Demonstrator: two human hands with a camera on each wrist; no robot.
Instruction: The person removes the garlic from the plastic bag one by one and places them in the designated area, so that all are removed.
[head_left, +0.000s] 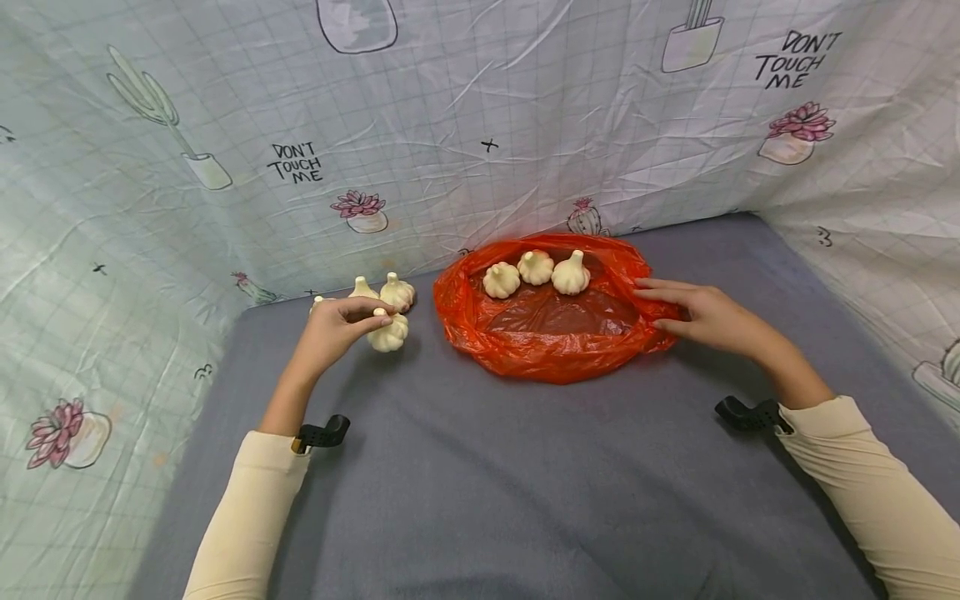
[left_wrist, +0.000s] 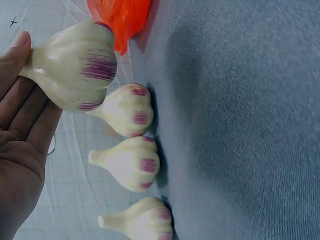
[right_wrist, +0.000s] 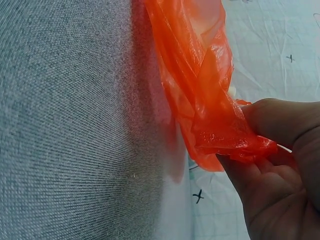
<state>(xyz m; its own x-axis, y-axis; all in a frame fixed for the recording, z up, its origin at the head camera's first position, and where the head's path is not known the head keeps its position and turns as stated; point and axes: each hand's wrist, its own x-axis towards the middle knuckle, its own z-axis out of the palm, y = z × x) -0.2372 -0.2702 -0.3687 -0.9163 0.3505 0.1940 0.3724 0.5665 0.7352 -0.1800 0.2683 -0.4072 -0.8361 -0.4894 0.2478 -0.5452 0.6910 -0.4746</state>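
Note:
My left hand [head_left: 335, 329] pinches a garlic bulb [head_left: 388, 333] by its stem, held up off the table. In the left wrist view that garlic bulb [left_wrist: 75, 67] shows purple streaks, and three more bulbs [left_wrist: 134, 162] stand in a row beyond it. My right hand [head_left: 708, 315] grips the right rim of a red plastic bag [head_left: 555, 358], which lies with its mouth spread wide. Thin bag plastic [right_wrist: 220, 130] is caught between thumb and fingers in the right wrist view. Three garlic bulbs [head_left: 536, 267] sit inside the bag along its far side.
A grey cloth [head_left: 480, 475] covers the table. Behind and at both sides hangs a pale sheet [head_left: 450, 108] printed with potted plants and words. Loose garlic [head_left: 397, 292] stands at the back left, close to the sheet. Each wrist wears a black camera mount [head_left: 324, 432].

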